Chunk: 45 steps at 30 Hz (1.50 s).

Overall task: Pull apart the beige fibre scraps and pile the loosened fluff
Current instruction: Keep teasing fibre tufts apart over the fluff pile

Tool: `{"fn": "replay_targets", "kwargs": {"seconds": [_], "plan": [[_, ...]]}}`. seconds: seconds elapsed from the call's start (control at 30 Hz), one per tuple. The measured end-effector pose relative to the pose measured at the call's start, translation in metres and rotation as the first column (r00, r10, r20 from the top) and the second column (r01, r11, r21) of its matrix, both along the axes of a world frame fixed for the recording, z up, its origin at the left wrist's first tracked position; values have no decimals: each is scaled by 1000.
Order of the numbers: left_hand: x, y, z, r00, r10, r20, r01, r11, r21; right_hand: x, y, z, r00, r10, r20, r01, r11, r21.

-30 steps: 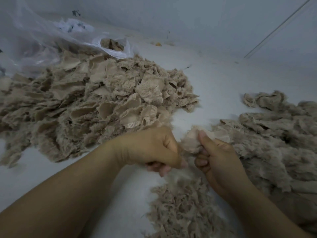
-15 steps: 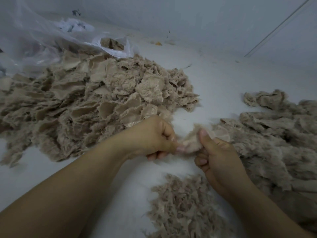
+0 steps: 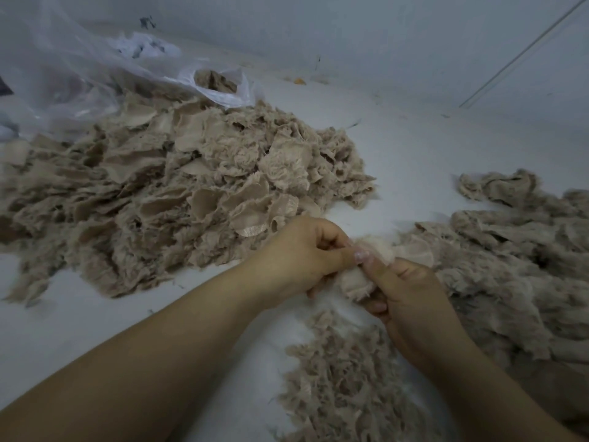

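Just below the centre of the frame, we see two bare hands meeting over a white surface (image 3: 414, 148). Our left hand (image 3: 306, 253) comes in from the lower left, fingers curled and thumb pressed down, pinching one side of a small beige scrap (image 3: 357, 282). Our right hand (image 3: 411, 301) comes in from the lower right, thumb pointing up and fingers folded under, gripping the other side of the same scrap. The two thumbs almost touch, so the piece is bunched between them and lifted off the surface.

Filling the left and upper middle of the frame is a big heap of scraps (image 3: 178, 193), with a clear plastic bag (image 3: 79, 74) behind it in the upper left. Along the right edge lies a second mass of matted fibre (image 3: 510, 266). Directly under the hands, at the bottom centre, sits a smaller pile of fluff (image 3: 347, 381).

We judge the pulling step to be under way on this one scrap. Next, the hands would need to draw apart to tease the fibres loose, then drop them onto the fluff below. Much of the heap looks untouched.
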<state>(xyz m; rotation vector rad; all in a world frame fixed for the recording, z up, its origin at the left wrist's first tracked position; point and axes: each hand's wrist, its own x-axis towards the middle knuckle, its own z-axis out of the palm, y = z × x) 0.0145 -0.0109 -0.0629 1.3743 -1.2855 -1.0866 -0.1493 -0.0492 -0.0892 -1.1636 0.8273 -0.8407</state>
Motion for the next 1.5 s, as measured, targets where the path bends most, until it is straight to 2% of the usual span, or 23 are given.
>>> {"fn": "replay_targets", "kwargs": {"seconds": [0.2,0.37,0.47,0.53,0.63,0.73,0.77,0.8,0.83,0.87,0.9,0.93,0.97,1.0,1.07,1.13,1.23,1.3,1.4,1.5], "plan": [[2,-4,-5,976,152,-156,-150,988,23,0,-4,-2,997,82,0,-82,994,-79],[-1,-5,-7,959,124,-253,-124,992,15,-5,-6,-8,991,106,-83,-117,984,-137],[-1,-5,-6,952,141,-271,-150,989,-12,-6,-7,-10,992,98,-76,-108,984,-140],[0,-4,-9,960,113,-255,-132,990,-58,-4,-8,-10,992,104,-69,-113,984,-140],[-1,-3,-9,991,72,-115,-93,978,-188,-3,-6,-9,994,93,-64,-101,985,-142],[5,-9,-8,969,247,-27,-245,929,-278,-2,-7,-8,999,12,-36,-15,996,-90],[11,-10,-8,937,346,53,-316,902,-294,-2,-7,-8,999,-29,-20,28,998,-60],[18,-12,-7,878,430,210,-352,878,-325,-2,-7,-7,998,-58,5,58,998,-23],[26,-12,-5,761,463,454,-323,878,-353,-2,-7,-6,996,-79,34,79,997,16],[33,-10,-4,590,417,692,-264,909,-323,-2,-7,-5,994,-94,63,91,995,49],[36,-7,-1,408,345,845,-238,934,-266,-2,-7,-4,991,-106,86,100,992,74],[36,-4,1,247,284,926,-247,943,-224,-2,-7,-4,988,-118,103,109,990,91],[33,-1,4,153,257,954,-241,946,-216,-2,-7,-3,984,-134,120,121,987,105],[27,2,8,102,264,959,-220,946,-237,-1,-7,-3,978,-151,143,134,983,123],[16,4,12,114,361,926,-99,931,-351,0,-7,-3,962,-185,199,153,974,166],[-1,5,10,211,437,874,24,892,-451,-1,-7,-2,946,-213,245,165,965,202],[-25,0,-9,476,257,841,138,923,-360,-2,-7,-1,925,-248,287,183,955,234],[-26,-7,-19,578,131,805,97,969,-228,-2,-7,1,913,-274,301,203,947,248],[-24,-12,-24,560,117,820,105,972,-211,-3,-6,3,893,-306,329,216,935,281],[-34,-4,-20,424,55,904,262,948,-180,-2,-7,3,880,-327,344,230,928,292]]}}
